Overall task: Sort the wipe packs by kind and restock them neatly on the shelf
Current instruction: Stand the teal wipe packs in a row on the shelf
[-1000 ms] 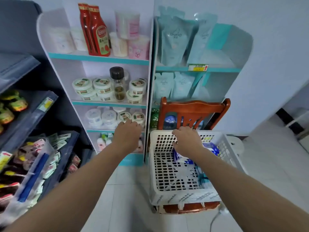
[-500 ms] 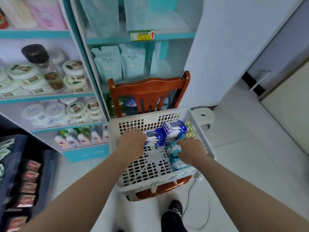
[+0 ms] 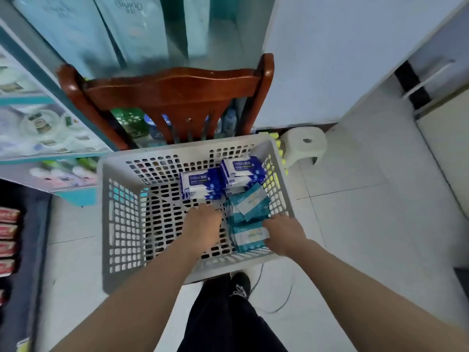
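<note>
A white perforated basket rests on a wooden chair. Inside, dark blue wipe packs marked 75% lie at the back, with another blue stack to their right. Teal wipe packs are piled along the right side. My left hand reaches into the basket's middle, fingertips touching the near edge of the blue packs, holding nothing clearly. My right hand rests on the nearest teal pack, fingers curled at its edge.
Teal-trimmed shelves with jars and tubs stand at the left. Pale refill pouches sit on the shelf behind the chair. A white stool stands right of the basket. My shoe and a cable are on the tiled floor.
My view has tipped down and closer onto the basket. Both hands moved from its far rim into it, the left toward the blue packs, the right onto the teal packs.
</note>
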A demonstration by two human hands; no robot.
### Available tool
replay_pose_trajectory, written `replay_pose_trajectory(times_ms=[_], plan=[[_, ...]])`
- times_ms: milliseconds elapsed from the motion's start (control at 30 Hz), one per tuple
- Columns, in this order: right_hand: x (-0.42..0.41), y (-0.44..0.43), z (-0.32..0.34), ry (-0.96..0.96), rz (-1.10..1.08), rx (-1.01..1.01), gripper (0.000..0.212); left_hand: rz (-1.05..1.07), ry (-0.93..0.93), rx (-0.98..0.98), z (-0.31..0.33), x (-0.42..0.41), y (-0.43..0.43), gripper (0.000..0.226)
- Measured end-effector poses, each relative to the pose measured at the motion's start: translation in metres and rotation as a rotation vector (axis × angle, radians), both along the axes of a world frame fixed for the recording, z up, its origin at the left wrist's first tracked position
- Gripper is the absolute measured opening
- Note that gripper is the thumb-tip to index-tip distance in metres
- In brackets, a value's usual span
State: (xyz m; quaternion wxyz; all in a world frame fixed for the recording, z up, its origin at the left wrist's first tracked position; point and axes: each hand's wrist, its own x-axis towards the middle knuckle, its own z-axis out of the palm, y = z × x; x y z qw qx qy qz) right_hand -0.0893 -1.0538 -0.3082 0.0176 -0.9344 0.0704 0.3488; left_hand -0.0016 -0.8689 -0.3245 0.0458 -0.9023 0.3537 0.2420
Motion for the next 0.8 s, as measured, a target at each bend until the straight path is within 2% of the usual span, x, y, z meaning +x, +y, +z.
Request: replay_pose_trajectory(times_ms=[167, 300, 400, 533, 667, 733, 800], plan=[[0.009, -0.018, -0.044, 0.086, -0.07, 0.044, 0.033, -0.008, 0.1, -0.013, -0.043, 0.015, -0.032, 0.016], [0.014, -0.028, -0.087, 0.155, -0.122, 0.1, 0.03, 0.089, 0.172, -0.098, -0.093, 0.023, -0.058, 0.031], [0.017, -0.033, -0.121, 0.188, -0.083, 0.134, 0.035, 0.162, 0.24, -0.146, -0.127, 0.024, -0.078, 0.042], [0.02, -0.034, -0.157, 0.139, -0.047, 0.149, 0.045, 0.254, 0.222, -0.168, -0.157, 0.028, -0.097, 0.059], [0.023, -0.033, -0.174, 0.142, 0.034, 0.116, 0.041, 0.339, 0.163, -0.144, -0.166, 0.032, -0.106, 0.079], [0.025, -0.032, -0.174, 0.147, 0.078, 0.082, 0.04, 0.419, 0.235, -0.127, -0.165, 0.032, -0.108, 0.079], [0.029, -0.033, -0.173, 0.132, 0.12, 0.035, 0.039, 0.555, 0.39, -0.189, -0.167, 0.034, -0.104, 0.073]])
